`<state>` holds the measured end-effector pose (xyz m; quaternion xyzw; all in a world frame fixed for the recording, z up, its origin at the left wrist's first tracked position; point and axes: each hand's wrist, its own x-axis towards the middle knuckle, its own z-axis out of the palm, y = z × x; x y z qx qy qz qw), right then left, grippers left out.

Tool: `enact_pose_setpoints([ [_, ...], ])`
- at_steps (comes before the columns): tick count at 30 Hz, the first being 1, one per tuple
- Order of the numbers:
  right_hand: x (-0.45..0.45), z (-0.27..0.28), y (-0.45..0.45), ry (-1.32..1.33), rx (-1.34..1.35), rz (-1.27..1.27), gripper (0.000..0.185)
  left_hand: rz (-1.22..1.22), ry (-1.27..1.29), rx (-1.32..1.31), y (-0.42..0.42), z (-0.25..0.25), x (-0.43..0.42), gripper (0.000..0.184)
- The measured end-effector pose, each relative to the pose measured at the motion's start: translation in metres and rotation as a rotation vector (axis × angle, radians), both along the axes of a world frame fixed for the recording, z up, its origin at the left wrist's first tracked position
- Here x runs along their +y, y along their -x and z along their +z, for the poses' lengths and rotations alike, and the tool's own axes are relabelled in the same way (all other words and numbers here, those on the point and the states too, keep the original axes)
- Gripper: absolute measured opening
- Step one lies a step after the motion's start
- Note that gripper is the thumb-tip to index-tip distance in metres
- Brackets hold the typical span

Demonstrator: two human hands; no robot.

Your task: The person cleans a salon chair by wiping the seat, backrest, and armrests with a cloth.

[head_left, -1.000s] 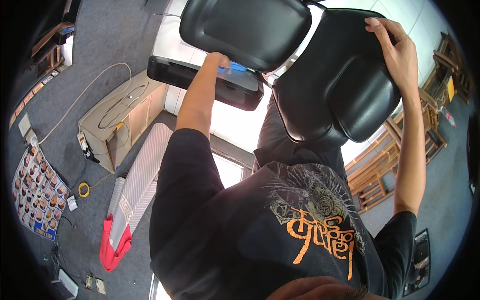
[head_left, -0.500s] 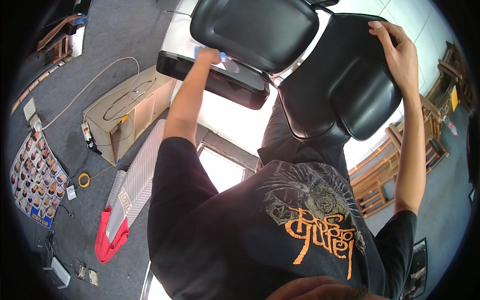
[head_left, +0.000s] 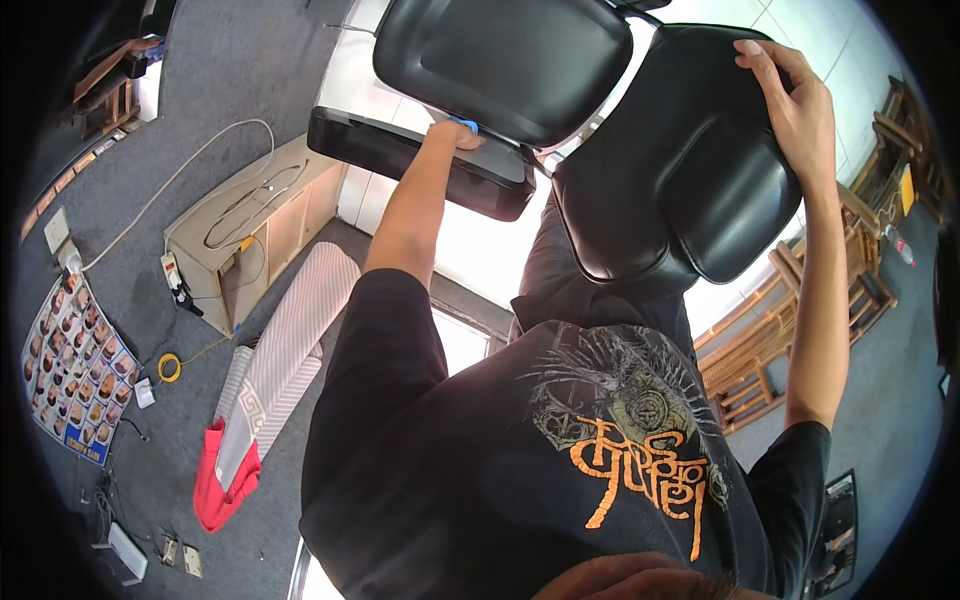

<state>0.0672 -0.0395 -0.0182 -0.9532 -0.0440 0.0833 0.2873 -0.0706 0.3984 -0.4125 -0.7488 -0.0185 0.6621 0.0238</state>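
Note:
A black padded chair shows a seat cushion (head_left: 510,65), a backrest (head_left: 640,170) and an armrest (head_left: 400,155). My left hand (head_left: 452,137) is closed around a small blue cloth (head_left: 464,124), pressed on top of the armrest beside the seat. Most of the cloth is hidden under the fingers. At the upper right, my right hand (head_left: 795,100) grips the outer edge of the backrest, its fingertips curled onto the black surface.
A wooden box (head_left: 260,235) with cables stands on the left. Below it lie a striped cloth roll (head_left: 290,350), a red cloth (head_left: 225,485) and a hairstyle poster (head_left: 80,365). Bamboo furniture (head_left: 765,340) and a plastic bottle (head_left: 900,245) are on the right.
My left hand has slid with the blue cloth along the armrest, rightward toward the backrest. My right hand keeps its hold on the backrest edge.

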Motion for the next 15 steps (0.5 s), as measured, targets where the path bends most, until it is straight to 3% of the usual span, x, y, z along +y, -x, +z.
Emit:
enact_pose_setpoints([
  [6,-0.002,-0.001,0.0,0.004,0.011,-0.002,0.049,0.088,-0.076,-0.039,0.01,-0.009,-0.015,0.066],
  [12,-0.002,0.0,0.0,0.034,0.032,-0.008,0.049,0.172,-0.132,0.007,-0.019,0.042,-0.028,0.056],
  [15,-0.003,-0.001,-0.001,0.023,0.032,0.007,0.05,0.218,-0.158,-0.005,-0.022,0.04,-0.017,0.049],
])
